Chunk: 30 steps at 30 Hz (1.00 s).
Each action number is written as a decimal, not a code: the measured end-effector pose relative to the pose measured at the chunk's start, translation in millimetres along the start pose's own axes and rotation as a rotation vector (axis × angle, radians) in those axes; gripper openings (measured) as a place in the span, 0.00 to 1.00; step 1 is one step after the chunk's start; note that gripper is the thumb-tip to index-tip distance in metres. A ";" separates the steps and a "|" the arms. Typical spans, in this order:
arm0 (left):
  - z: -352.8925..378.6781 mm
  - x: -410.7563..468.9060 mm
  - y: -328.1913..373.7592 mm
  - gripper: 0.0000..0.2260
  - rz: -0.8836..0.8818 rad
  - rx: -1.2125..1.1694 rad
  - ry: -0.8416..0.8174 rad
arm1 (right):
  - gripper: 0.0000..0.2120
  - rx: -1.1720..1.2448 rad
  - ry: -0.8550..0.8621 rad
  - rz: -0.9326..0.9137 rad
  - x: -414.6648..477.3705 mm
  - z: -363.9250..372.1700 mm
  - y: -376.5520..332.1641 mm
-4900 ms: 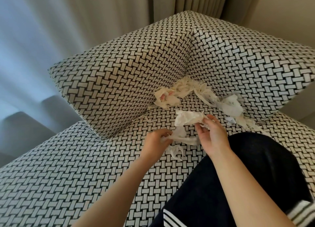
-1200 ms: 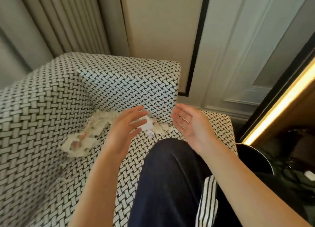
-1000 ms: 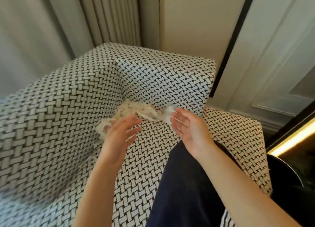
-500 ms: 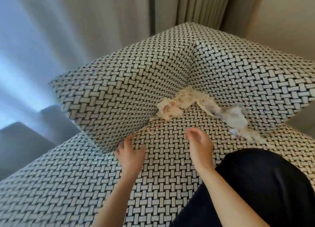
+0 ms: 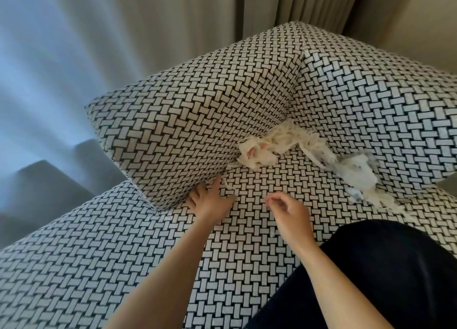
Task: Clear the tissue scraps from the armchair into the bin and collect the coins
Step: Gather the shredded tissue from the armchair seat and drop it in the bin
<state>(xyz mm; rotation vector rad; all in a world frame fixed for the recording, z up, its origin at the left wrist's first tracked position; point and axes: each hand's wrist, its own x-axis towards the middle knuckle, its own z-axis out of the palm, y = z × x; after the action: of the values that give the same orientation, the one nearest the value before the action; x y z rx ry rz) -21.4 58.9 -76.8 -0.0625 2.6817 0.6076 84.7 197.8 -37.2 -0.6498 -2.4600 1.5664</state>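
My left hand (image 5: 210,203) spreads straight fingers along the crease of the armchair (image 5: 123,254); my right hand (image 5: 290,211) is loosely curled, seemingly empty. The tissue scraps (image 5: 267,148) fill the corner. A careless grab could shred them or bury unseen coins.

Pale pleated curtains (image 5: 173,19), beige wall (image 5: 425,14)
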 end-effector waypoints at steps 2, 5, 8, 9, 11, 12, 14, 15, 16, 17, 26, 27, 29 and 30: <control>1.4 4.1 3.3 0.35 -0.005 0.051 -0.022 | 0.07 -0.023 -0.016 0.009 0.1 1.1 1.0; 2.4 7.9 1.5 0.35 0.056 0.039 -0.022 | 0.08 -0.037 -0.020 0.019 0.8 1.7 2.5; 0.4 10.9 1.6 0.31 0.123 -0.031 0.006 | 0.09 -0.026 -0.019 0.028 1.4 2.3 3.2; -0.3 12.3 5.0 0.31 0.135 -0.077 0.012 | 0.09 -0.017 -0.016 0.035 1.7 1.9 3.7; -2.2 15.1 14.5 0.31 0.145 -0.186 0.012 | 0.09 0.000 -0.011 0.045 2.2 2.1 3.9; -4.1 16.2 20.7 0.31 0.141 -0.246 -0.003 | 0.09 0.008 -0.008 0.050 2.6 2.2 4.0; -8.0 19.9 33.7 0.31 0.114 -0.355 -0.066 | 0.09 0.027 0.002 0.062 3.6 1.9 4.7; -9.5 21.5 38.9 0.31 0.096 -0.375 -0.102 | 0.09 0.039 0.003 0.066 3.9 1.7 4.7; -10.5 22.3 43.9 0.31 0.079 -0.361 -0.135 | 0.09 0.050 0.004 0.068 4.2 1.4 5.0; -11.7 22.4 47.4 0.31 0.065 -0.336 -0.165 | 0.08 0.061 0.004 0.069 4.4 1.5 4.8; -6.4 13.2 63.0 0.29 0.100 -0.364 -0.156 | 0.09 0.128 0.012 0.109 8.6 1.7 5.6; -5.2 10.2 60.8 0.28 0.133 -0.411 -0.136 | 0.10 0.137 0.018 0.110 9.1 1.2 5.1; -4.1 1.7 55.0 0.27 0.198 -0.535 -0.110 | 0.10 0.147 0.027 0.110 10.1 1.1 3.6; -3.5 -3.5 53.5 0.26 0.227 -0.591 -0.100 | 0.10 0.154 0.034 0.116 11.1 0.9 3.7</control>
<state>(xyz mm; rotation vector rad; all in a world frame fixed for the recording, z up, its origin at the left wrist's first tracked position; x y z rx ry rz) -26.2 105.7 -50.8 0.1117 2.3409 1.4146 75.5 203.3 -42.0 -0.7974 -2.2862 1.7506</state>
